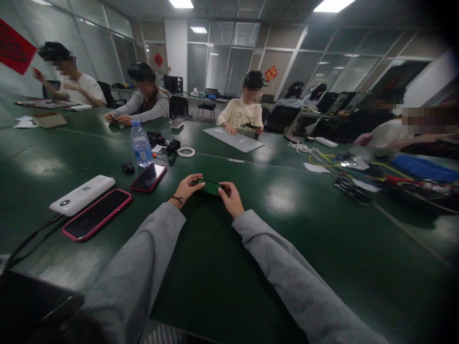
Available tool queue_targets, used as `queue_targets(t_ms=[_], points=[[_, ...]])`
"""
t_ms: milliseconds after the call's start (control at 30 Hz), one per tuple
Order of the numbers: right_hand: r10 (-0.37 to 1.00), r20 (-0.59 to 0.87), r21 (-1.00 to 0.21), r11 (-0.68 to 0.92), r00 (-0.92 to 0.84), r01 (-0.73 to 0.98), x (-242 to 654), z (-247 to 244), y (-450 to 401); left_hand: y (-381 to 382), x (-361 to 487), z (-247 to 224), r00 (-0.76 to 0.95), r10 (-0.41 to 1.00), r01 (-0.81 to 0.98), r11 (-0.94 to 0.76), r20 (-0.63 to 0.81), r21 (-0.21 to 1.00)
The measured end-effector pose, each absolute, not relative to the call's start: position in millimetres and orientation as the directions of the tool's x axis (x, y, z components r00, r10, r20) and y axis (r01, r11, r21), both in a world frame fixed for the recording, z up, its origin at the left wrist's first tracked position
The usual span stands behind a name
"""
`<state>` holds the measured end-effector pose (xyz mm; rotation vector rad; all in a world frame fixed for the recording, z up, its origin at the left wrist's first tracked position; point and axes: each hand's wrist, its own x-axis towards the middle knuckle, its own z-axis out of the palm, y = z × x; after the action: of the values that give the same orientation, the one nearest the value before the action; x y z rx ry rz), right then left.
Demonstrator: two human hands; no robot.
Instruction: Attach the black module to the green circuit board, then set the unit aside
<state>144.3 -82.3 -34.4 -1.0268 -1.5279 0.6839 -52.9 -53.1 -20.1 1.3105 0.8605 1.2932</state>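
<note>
A small dark phone-like device with a lit green screen is held level between both hands, above the green table. My left hand, a dark band at its wrist, grips the device's left end with the thumb over the front. Its right end is pinched by my right hand. To the left lie a phone with a red edge, a larger phone in a pink case and a white power bank.
A water bottle, a small black case and a white tape roll stand beyond the phones. Cables and a blue pouch lie at the right. Several people sit around the table, one by a grey board.
</note>
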Motion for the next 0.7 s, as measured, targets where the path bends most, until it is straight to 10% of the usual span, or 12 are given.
queue_targets(t_ms=[700], points=[[0.912,0.408,-0.861,0.373,0.033,0.345,142.2,-34.8,-81.9,-50.6,-52.1,-20.8,0.194,0.956,-0.122,-0.200,0.221,0.972]])
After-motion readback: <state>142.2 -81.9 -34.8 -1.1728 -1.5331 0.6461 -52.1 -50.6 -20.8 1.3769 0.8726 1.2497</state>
